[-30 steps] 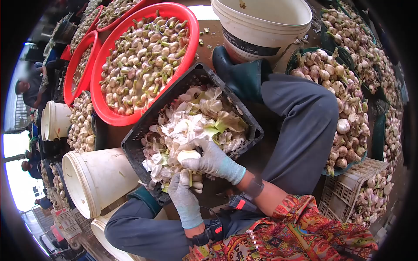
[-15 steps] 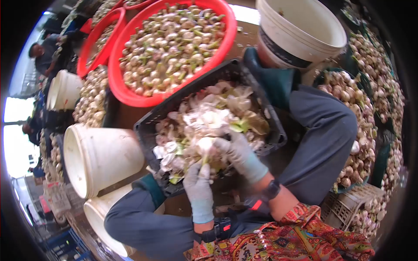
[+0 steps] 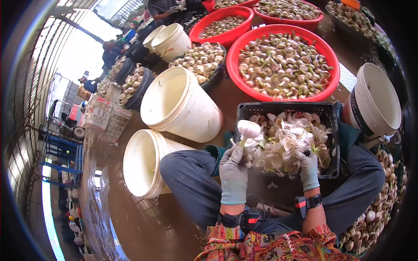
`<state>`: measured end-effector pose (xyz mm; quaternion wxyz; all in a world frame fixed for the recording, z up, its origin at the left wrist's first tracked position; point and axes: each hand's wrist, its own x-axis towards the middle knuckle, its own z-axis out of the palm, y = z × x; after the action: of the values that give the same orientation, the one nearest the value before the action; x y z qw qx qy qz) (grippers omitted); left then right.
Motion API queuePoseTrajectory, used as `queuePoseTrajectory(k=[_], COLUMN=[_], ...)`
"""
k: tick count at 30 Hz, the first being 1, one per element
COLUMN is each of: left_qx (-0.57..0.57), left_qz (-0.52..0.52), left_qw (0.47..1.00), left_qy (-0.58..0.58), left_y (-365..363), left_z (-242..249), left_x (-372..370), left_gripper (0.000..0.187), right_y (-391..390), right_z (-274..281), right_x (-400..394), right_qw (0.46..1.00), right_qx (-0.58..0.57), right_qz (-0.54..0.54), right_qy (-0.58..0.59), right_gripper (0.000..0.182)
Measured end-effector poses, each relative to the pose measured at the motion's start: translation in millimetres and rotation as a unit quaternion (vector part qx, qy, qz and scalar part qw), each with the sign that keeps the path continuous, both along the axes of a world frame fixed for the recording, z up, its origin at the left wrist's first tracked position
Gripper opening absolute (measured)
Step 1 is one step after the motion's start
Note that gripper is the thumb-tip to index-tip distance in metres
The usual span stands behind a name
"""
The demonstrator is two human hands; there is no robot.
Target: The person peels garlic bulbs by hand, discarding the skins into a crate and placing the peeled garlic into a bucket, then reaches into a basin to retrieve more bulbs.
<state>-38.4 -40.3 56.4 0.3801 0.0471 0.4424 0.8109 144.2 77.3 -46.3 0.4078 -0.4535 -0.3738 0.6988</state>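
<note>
My left hand (image 3: 234,176), in a grey-white glove, is closed around the stem of a garlic bulb (image 3: 248,128). The bulb is pale and peeled smooth, upright at the left front corner of a black crate (image 3: 334,143). Loose garlic skins (image 3: 289,139) fill that crate, which stands between my knees. My gloved right hand (image 3: 308,167) is at the crate's front edge, against the skins. Its fingers are curled, with a small dark bit showing at the fingertips that I cannot identify.
Beyond the crate stands a red tub (image 3: 335,69) of trimmed garlic. White buckets (image 3: 196,108) lie tilted to the left, and another bucket (image 3: 379,100) stands right. Untrimmed garlic (image 3: 370,213) is heaped beside my right knee. Other people sit farther back.
My hands have parted; both were at the bulb above the skins. The left now holds it up at the crate's left side. My view has swung left, showing more floor and buckets.
</note>
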Motion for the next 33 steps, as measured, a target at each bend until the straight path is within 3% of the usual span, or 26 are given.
queuePoseTrajectory(k=[6,7,8,9,10,11,12,13,15,18,21,23,25,27,28,29,31,33], left_qx=[0.096,0.209,0.219,0.266,0.243,0.221,0.150,0.078,-0.005,-0.190,-0.284,-0.288,-0.266,-0.348,-0.375,-0.396,-0.468,-0.503], left_qz=[0.126,0.024,0.104,0.104,0.103,0.106,0.118,0.134,0.022,-0.138,-0.265,-0.310,-0.321,-0.301,-0.290,-0.285,-0.307,-0.344], left_qw=[0.987,0.975,0.968,0.952,0.962,0.969,0.981,0.986,0.984,0.928,0.845,0.770,0.604,0.410,0.386,0.307,0.255,0.243], left_qy=[-0.030,-0.075,-0.066,-0.112,-0.076,-0.035,0.012,0.060,0.176,0.288,0.368,0.477,0.679,0.788,0.792,0.817,0.789,0.755], left_y=[11.6,9.1,16.2,24.6,42.0,64.6,93.8,122.0,184.8,270.1,350.2,406.2,460.5,497.4,507.2,511.0,526.2,522.1], left_z=[69.2,61.9,69.2,77.3,84.8,92.5,91.1,84.0,56.8,9.0,-52.6,-85.5,-116.6,-136.5,-149.1,-158.8,-172.3,-175.2], left_x=[-98.8,-159.6,-194.8,-221.3,-224.9,-223.9,-214.6,-201.0,-163.5,-127.8,-132.3,-135.4,-141.1,-131.1,-129.0,-128.0,-127.5,-130.2], left_gripper=[0.014,0.017,0.025,0.033,0.035,0.036,0.036,0.036,0.024,0.019,0.020,0.023,0.029,0.043,0.055,0.064,0.067,0.063], right_y=[-0.3,-0.3,-1.2,-2.6,-2.8,-5.4,-6.3,-2.6,0.5,4.9,19.1,34.7,44.2,53.0,58.6,62.6,67.0,67.8], right_z=[-4.5,7.3,2.4,-0.3,-6.5,-9.1,-4.4,13.2,1.2,21.5,18.8,15.8,10.1,13.9,10.2,7.9,6.0,7.5], right_x=[7.1,8.7,13.3,9.5,6.1,-1.8,-4.5,-0.1,-0.8,7.3,16.1,14.7,5.5,5.2,6.3,5.8,6.3,6.4], right_qw=[0.999,0.999,1.000,0.999,0.983,0.975,0.968,0.921,0.868,0.877,0.927,0.944,0.932,0.961,0.964,0.964,0.965,0.963], right_qx=[0.018,0.030,-0.010,0.007,0.121,0.158,0.171,0.255,0.321,0.267,0.158,0.086,0.098,0.032,0.019,0.008,-0.028,-0.027], right_qz=[-0.017,-0.012,-0.002,-0.030,-0.045,-0.070,-0.055,0.004,0.103,0.155,0.114,0.092,0.097,0.089,0.099,0.097,0.103,0.103], right_qy=[0.036,-0.010,-0.009,-0.036,-0.130,-0.143,-0.174,-0.293,-0.364,-0.369,-0.320,-0.304,-0.336,-0.260,-0.246,-0.248,-0.240,-0.246], right_gripper=[0.013,0.013,0.013,0.013,0.013,0.013,0.013,0.015,0.020,0.027,0.029,0.027,0.032,0.025,0.025,0.025,0.025,0.025])
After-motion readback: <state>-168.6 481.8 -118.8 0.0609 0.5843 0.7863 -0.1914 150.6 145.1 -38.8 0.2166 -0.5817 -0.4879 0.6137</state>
